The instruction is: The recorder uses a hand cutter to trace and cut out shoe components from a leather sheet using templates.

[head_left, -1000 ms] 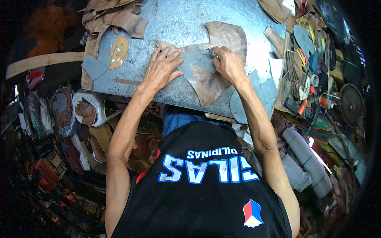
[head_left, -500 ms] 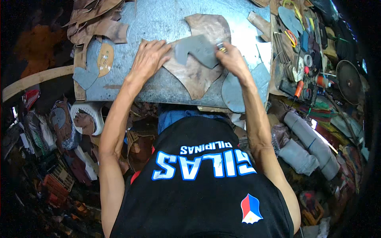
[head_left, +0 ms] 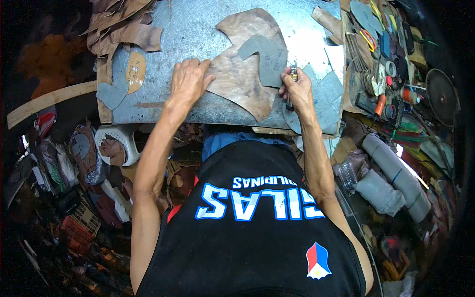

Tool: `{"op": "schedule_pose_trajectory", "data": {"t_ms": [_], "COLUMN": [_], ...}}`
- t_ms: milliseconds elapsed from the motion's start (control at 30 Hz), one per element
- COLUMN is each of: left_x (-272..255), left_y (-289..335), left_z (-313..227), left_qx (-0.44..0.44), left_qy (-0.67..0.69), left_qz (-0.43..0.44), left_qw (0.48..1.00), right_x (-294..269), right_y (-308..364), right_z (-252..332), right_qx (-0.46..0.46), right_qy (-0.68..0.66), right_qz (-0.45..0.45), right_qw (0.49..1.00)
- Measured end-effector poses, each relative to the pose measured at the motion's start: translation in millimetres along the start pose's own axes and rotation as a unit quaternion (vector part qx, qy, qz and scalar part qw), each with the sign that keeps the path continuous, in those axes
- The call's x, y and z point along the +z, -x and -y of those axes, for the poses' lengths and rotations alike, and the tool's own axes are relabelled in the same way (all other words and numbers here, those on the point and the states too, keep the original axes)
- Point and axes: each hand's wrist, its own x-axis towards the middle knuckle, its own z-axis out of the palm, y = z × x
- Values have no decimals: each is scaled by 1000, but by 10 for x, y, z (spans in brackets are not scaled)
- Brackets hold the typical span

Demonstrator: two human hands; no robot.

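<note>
A brown mottled piece of leather (head_left: 237, 79) lies on the metal-topped table (head_left: 193, 24). On its right part rests a grey hook-shaped template (head_left: 269, 64) with handwriting on it. My left hand (head_left: 189, 81) lies flat at the leather's left edge, fingers stretched forward and thumb apart. At the template's lower right corner, my right hand (head_left: 298, 91) is closed round a slim tool (head_left: 294, 74) with a shiny banded barrel; a dark part shows below the fist. Its exact kind is unclear. Under that hand lie grey sheet pieces (head_left: 324, 99).
Leather scraps (head_left: 131, 37) pile at the far left, near a tan oval template (head_left: 136, 74) and a grey piece (head_left: 113, 94). Tools, an orange-handled one (head_left: 380, 105) among them, crowd the right side beside a round fan (head_left: 442, 96). A white basket (head_left: 131, 143) stands below left.
The grey template has shifted right and turned on the leather, and now lies still. My right hand has moved right and nearer. The leather's outline has shifted slightly left.
</note>
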Motion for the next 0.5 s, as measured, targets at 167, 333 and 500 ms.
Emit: {"op": "schedule_pose_trajectory", "data": {"t_ms": [167, 333, 500], "left_x": [137, 157, 180], "left_y": [314, 336, 377], "left_z": [-127, -42, 38], "left_qx": [-66, -14, 34], "left_qy": [62, -17, 72], "left_qz": [-38, -128, -74], "left_qw": [995, 991, 994], "right_x": [56, 82, 84], "right_y": [-113, -249, -531], "right_z": [-81, 0, 154], "right_qx": [-86, -72, -159], "right_qy": [108, 105, 219], "right_qz": [-80, -65, -51], "right_qw": [987, 990, 961]}}
